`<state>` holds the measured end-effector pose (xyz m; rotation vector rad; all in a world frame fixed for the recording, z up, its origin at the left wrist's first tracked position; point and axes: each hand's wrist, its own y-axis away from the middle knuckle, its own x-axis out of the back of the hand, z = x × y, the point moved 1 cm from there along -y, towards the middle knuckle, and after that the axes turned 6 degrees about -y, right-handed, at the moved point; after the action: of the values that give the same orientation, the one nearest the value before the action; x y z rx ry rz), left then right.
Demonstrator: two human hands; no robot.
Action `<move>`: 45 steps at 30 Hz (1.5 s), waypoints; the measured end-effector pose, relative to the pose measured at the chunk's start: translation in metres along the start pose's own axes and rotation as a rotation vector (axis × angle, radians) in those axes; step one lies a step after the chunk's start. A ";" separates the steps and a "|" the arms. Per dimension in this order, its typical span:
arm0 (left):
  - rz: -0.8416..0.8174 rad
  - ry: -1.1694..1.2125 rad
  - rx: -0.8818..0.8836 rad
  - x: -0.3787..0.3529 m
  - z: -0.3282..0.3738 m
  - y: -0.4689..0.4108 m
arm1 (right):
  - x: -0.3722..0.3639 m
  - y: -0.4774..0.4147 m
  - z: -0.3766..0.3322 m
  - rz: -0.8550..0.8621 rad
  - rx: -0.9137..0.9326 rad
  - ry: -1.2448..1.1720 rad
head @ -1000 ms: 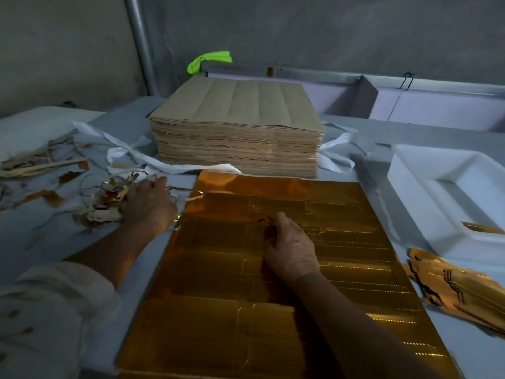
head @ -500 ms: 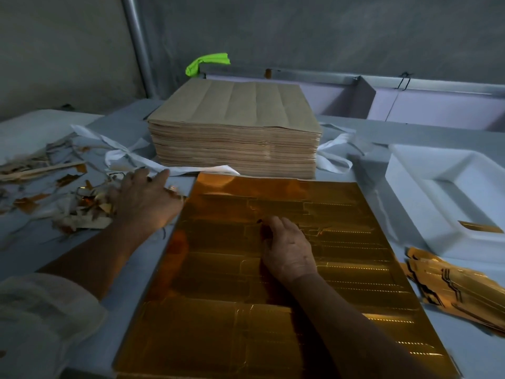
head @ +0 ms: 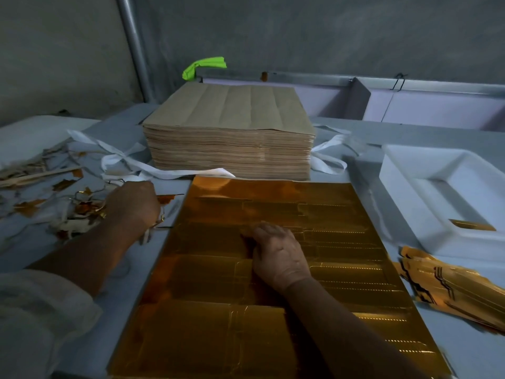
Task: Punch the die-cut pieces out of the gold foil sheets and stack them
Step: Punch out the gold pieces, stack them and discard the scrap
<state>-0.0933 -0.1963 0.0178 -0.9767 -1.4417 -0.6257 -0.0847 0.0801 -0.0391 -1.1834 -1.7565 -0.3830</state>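
Observation:
A large gold foil sheet (head: pixel 273 310) with die-cut outlines lies flat in front of me. My right hand (head: pixel 278 255) rests on its middle, fingers bent, fingertips pressed into a cut line. My left hand (head: pixel 134 203) is just off the sheet's left edge, on a heap of foil scraps (head: pixel 79 212). Its fingers curl down over thin gold strips that trail past the wrist. Punched gold pieces (head: pixel 453 288) lie stacked at the right.
A thick stack of brown-backed sheets (head: pixel 232 132) stands behind the foil sheet, with white strapping (head: pixel 123 162) loose around it. A white foam tray (head: pixel 442 192) sits at the right and holds one gold piece (head: pixel 472 225). A metal pole (head: pixel 134 47) rises at the back left.
My left hand's fingers, straight on the scraps half a second ago, are now curled down. My right hand has stayed in place on the sheet.

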 end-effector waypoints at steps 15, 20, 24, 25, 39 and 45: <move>-0.179 0.453 0.208 0.009 0.003 -0.016 | -0.004 -0.002 0.006 0.066 -0.146 0.168; 0.105 0.126 0.014 0.021 0.026 0.007 | 0.001 0.002 0.000 -0.002 -0.006 -0.112; -0.046 0.386 -0.330 0.029 0.068 0.034 | 0.008 0.003 0.004 0.221 -0.166 -0.375; -0.151 0.418 -0.436 0.028 0.081 0.043 | 0.010 0.002 0.006 0.277 -0.223 -0.447; -0.595 0.415 -0.671 0.015 0.125 0.077 | 0.007 -0.003 0.016 0.317 -0.348 -0.405; -0.600 0.487 -0.571 0.011 0.132 0.076 | 0.006 -0.004 0.017 0.308 -0.350 -0.379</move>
<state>-0.0965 -0.0446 -0.0016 -0.7212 -1.1158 -1.6614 -0.0975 0.0929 -0.0411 -1.8488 -1.8269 -0.3007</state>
